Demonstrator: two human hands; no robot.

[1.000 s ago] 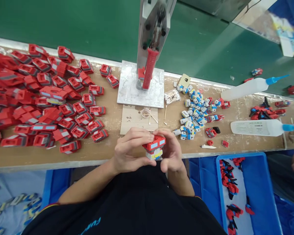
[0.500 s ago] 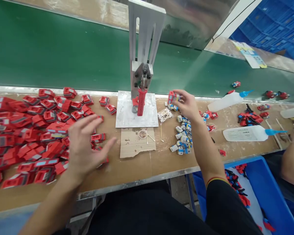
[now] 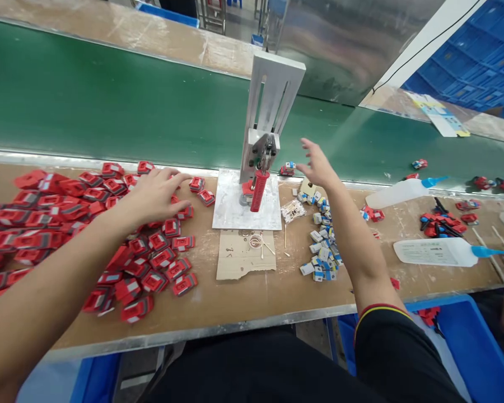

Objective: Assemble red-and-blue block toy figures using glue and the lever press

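My left hand (image 3: 153, 196) is over the right side of a heap of red plastic toy-car shells (image 3: 42, 240). Its fingers are stretched out, with nothing visible between them. Beyond the white plate, my right hand (image 3: 318, 165) is raised with thumb and fingers apart. Just left of its fingertips lies a small red toy car with a white and blue part (image 3: 288, 168), apart from the hand. Below my right hand is a pile of small white, blue and yellow blocks (image 3: 324, 246). Between my hands stands a clamp press with a red handle (image 3: 259, 191).
Cotton swabs (image 3: 293, 210) and a cardboard piece (image 3: 243, 266) with a small round dish are near the press. White squeeze bottles (image 3: 434, 252) lie to the right. A blue bin (image 3: 466, 330) is below the table edge. A green belt (image 3: 130, 106) runs behind.
My right hand has let go of the red toy car, which now lies at the belt's edge. My left hand has moved farther over the red shells. The view has shifted.
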